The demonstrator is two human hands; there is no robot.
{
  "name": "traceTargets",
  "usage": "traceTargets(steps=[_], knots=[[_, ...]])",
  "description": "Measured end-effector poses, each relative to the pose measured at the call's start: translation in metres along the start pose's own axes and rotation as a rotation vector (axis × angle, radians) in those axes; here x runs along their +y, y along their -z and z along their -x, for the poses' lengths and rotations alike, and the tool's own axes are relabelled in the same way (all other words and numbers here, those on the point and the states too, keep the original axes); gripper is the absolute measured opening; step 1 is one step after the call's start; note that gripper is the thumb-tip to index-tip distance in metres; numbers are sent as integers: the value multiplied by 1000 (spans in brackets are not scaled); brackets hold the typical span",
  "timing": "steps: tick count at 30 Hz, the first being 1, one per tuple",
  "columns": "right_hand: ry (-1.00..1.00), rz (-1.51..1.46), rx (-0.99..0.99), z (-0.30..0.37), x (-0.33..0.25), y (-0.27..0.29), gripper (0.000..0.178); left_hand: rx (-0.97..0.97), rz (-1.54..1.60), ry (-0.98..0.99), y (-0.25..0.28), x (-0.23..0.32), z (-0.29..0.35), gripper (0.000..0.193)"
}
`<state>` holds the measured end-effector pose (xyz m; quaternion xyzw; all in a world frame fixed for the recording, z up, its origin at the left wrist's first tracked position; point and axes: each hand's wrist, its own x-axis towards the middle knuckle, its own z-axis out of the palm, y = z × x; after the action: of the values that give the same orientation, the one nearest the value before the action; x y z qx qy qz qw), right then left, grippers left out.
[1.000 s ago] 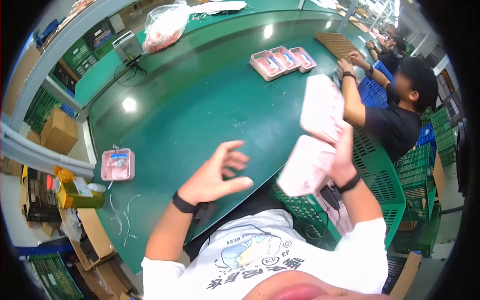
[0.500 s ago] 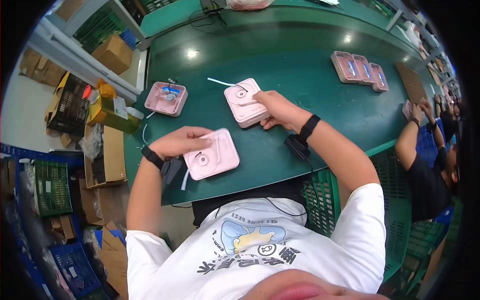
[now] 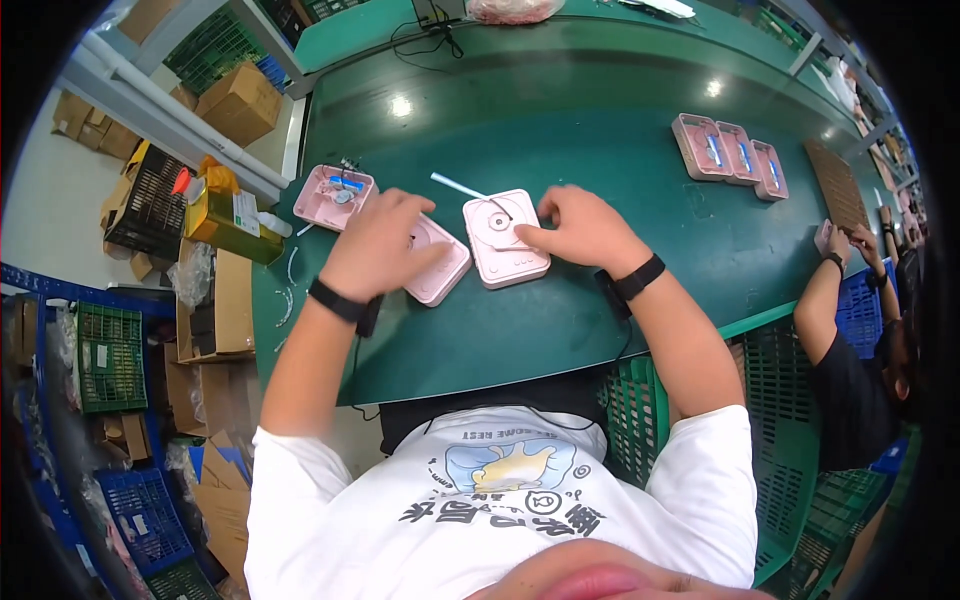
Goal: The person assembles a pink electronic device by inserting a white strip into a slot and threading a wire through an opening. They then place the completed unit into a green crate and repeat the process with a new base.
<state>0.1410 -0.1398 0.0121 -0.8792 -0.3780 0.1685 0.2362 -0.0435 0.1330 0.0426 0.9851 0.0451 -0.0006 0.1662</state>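
Two pink square device shells lie side by side on the green table [image 3: 560, 120]. My left hand [image 3: 378, 243] rests flat on the left pink shell [image 3: 440, 272], covering most of it. My right hand [image 3: 580, 228] presses its fingers on the right edge of the right pink shell [image 3: 503, 238], which shows a round disc on its top face. Both wrists wear black bands. A third pink shell [image 3: 334, 196], open with parts inside, sits just left of my left hand. A thin white strip [image 3: 458, 186] lies behind the shells.
Three more pink shells [image 3: 730, 152] stand in a row at the back right. Another person [image 3: 860, 340] works at the right end of the table. A yellow bottle [image 3: 225, 215], cardboard boxes [image 3: 232, 102] and crates [image 3: 108, 355] sit at the left. A green crate [image 3: 780, 420] is at my right.
Both hands have moved the two pink shells closer together on the table. My left hand now lies on top of the left shell, and my right hand holds the right shell's edge.
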Motion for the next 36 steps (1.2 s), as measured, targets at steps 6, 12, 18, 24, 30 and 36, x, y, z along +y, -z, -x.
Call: traceTargets(steps=[6, 12, 18, 24, 30, 36], knots=[[519, -280, 450, -36, 12, -56, 42, 103, -147, -125, -38, 11, 46, 85], [367, -254, 198, -32, 10, -48, 40, -41, -45, -72, -24, 24, 31, 103], [410, -295, 238, -34, 10, -35, 28, -22, 71, -158, -49, 40, -17, 133], [157, -628, -168, -24, 21, 6, 20, -68, 103, -100, -50, 49, -20, 133], [193, -578, -139, -23, 19, -3, 24, 52, 63, -98, -57, 53, -19, 125], [387, -361, 109, -28, 13, -30, 31, 120, 57, -125, -66, 52, -18, 124]])
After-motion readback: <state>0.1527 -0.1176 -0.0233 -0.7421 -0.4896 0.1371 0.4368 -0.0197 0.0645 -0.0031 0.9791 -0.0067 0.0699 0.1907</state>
